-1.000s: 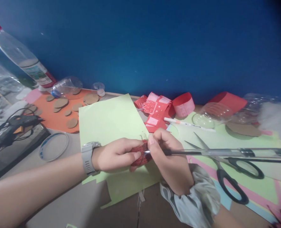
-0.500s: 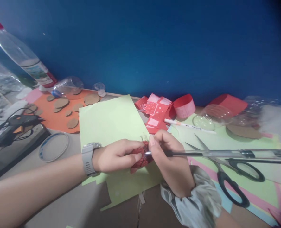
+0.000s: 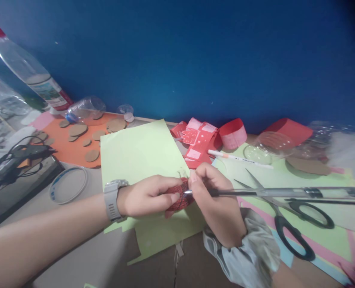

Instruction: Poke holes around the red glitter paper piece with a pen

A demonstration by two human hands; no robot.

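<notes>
A plain, deep-blue wall (image 3: 177,60) fills the upper half of the scene, dark at the far right corner. Against its foot stands a crowded grey tabletop (image 3: 78,252). Overlapping pastel papers (image 3: 324,240) in green, pink and blue cover the right side; a yellow-green sheet (image 3: 135,156) lies at the centre, and an orange sheet (image 3: 60,149) behind it to the left.

At far left, a clear plastic bottle (image 3: 49,92) with a red cap appears tilted beside the wall. The person's left hand (image 3: 150,196), wearing a grey wristwatch (image 3: 113,202), pinches a small red-and-black patterned piece (image 3: 180,202) between thumb and fingers, above the yellow-green sheet. The right hand (image 3: 216,208), gathered grey fabric around its wrist, pinches a long black-and-clear pen (image 3: 285,193) between thumb and curled forefinger. The pen's silver tip meets the piece's face; whether it presses there cannot be told.

Beneath the pen lie open black-handled scissors (image 3: 294,238). Smaller still are a red paper loop (image 3: 233,134), a white marker (image 3: 240,159) and round cardboard discs (image 3: 78,130) scattered over the orange sheet.
</notes>
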